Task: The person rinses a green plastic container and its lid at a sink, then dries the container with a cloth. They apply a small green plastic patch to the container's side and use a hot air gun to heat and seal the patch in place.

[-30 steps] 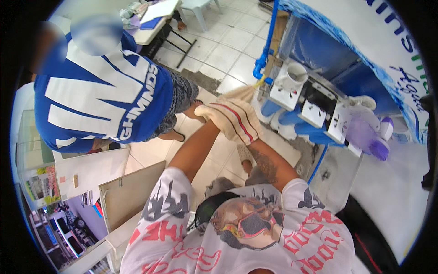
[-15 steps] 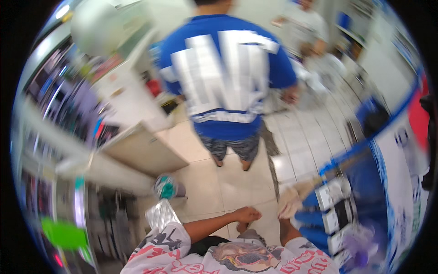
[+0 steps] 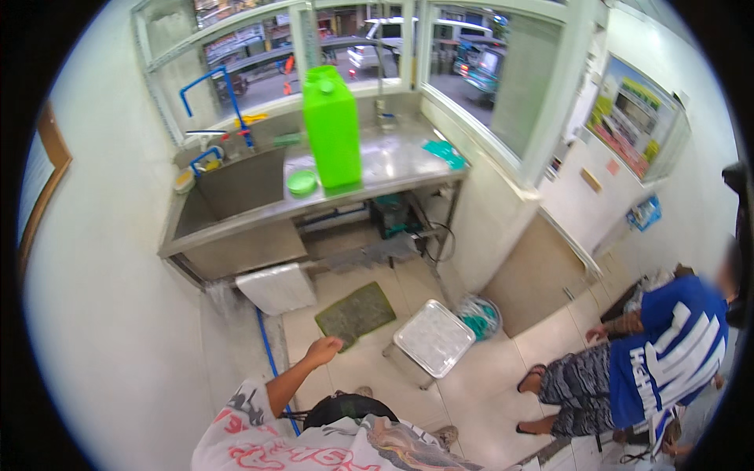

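Observation:
My left hand (image 3: 323,351) hangs over the floor in front of my body, fingers loosely curled, with nothing to be seen in it. It is closest to a dark green floor mat (image 3: 357,314), apart from it. My right hand is out of view. Ahead stands a steel sink (image 3: 236,192) joined to a steel counter (image 3: 393,161). A tall bright green jug (image 3: 332,137) stands upright on the counter, with a round light green tub (image 3: 301,183) beside it. Teal plastic (image 3: 445,153) lies near the counter's right end.
A square steel-topped stool (image 3: 434,339) stands right of the mat, touching or close to a bin (image 3: 488,315) with teal plastic. A low board (image 3: 542,275) is behind it. Another person (image 3: 667,337) in a blue shirt stands at right. A blue hose (image 3: 271,353) runs along the floor.
My view has swung left, from the person's back and the tiled passage to the sink and counter. The person is now at the right edge. My right hand has left the view.

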